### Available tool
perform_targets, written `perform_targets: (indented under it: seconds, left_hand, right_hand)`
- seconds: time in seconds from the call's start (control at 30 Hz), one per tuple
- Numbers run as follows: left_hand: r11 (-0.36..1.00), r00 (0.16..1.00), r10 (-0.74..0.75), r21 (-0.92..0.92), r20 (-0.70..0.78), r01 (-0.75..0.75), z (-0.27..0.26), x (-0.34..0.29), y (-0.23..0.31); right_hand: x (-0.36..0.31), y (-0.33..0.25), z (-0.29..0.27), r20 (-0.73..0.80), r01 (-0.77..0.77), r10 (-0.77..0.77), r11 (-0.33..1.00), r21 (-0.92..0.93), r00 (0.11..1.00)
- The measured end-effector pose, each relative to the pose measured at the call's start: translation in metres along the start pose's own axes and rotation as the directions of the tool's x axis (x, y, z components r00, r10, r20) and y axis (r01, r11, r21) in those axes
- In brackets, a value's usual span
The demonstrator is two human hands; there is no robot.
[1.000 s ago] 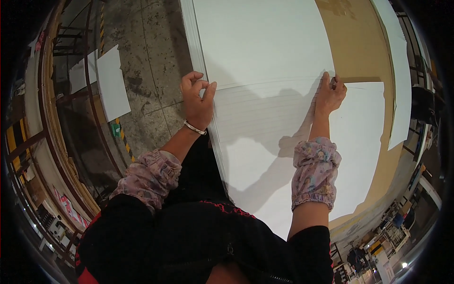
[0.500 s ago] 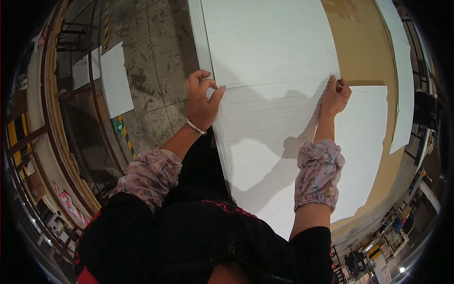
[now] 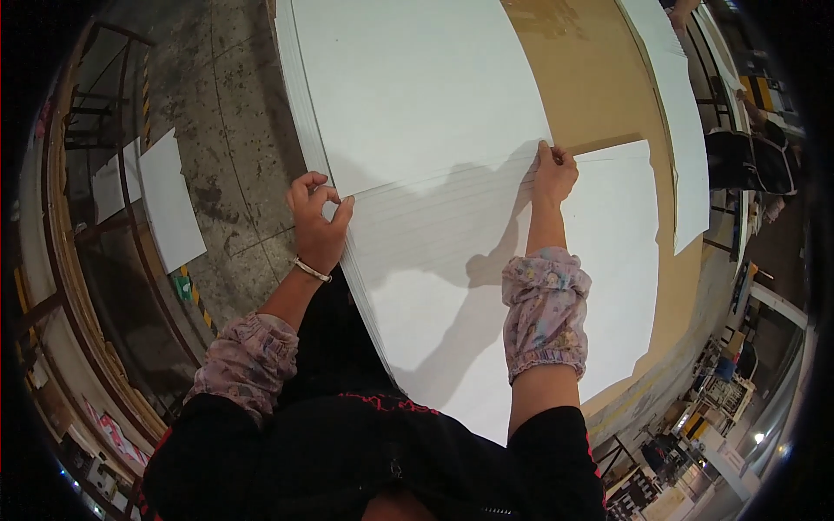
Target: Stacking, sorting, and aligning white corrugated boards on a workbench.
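Note:
A large white sheet [image 3: 417, 87] lies on a stack, and its near edge runs between my two hands. My left hand [image 3: 320, 224] is at the sheet's near left corner, thumb and forefinger closed in a pinch there. At the near right corner, my right hand [image 3: 554, 178] pinches the edge between thumb and fingers. Below that edge, several more white sheets [image 3: 608, 278] spread toward me, their edges showing as close parallel lines. Shadows of my head and arms fall across them.
Under the sheets is a brown board [image 3: 599, 78]. Another white stack [image 3: 673, 130] lies along its right side. A person in dark clothes [image 3: 751, 161] is beyond it. White panels [image 3: 169, 204] stand on the concrete floor [image 3: 234, 148] at left, beside a metal rack [image 3: 130, 200].
The whole view has swung, so the sheets and both hands appear farther left and slightly tilted. Both hands stay at the sheet's corners. More of the person at right shows.

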State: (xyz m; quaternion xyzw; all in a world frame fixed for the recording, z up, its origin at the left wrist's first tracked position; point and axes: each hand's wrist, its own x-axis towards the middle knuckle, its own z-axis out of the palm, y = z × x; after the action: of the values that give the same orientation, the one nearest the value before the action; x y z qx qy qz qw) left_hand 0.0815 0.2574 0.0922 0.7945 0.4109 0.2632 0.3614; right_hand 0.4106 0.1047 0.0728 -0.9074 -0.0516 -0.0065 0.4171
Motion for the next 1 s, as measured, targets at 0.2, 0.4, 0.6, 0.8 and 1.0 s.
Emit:
perform_targets:
  seconds: [0.2,0.4,0.6,0.8,1.0]
  left_hand:
    - [0.999,0.998,0.045,0.0,-0.036,-0.045,0.001,0.0,-0.004]
    - [0.996,0.996,0.085,-0.02,0.032,-0.084,-0.005,0.003,0.007]
    - [0.993,0.998,0.053,-0.108,0.037,-0.048,-0.005,-0.002,-0.001]
    - [0.992,0.997,0.073,-0.109,0.027,-0.069,-0.006,-0.001,-0.003]
    - [0.989,0.998,0.065,-0.135,-0.009,-0.065,-0.003,-0.001,-0.003]
  right_hand:
    - [0.002,0.001,0.0,0.004,0.001,-0.001,0.993,-0.118,1.0]
    - [-0.071,-0.035,-0.019,0.062,0.532,-0.529,0.841,-0.096,0.847]
    - [-0.138,-0.056,-0.008,0.475,0.828,-0.71,0.557,-0.072,0.519]
    - [-0.137,-0.053,-0.002,0.435,0.82,-0.723,0.569,-0.066,0.537]
    - [-0.138,-0.054,-0.002,0.442,0.803,-0.705,0.592,-0.063,0.554]
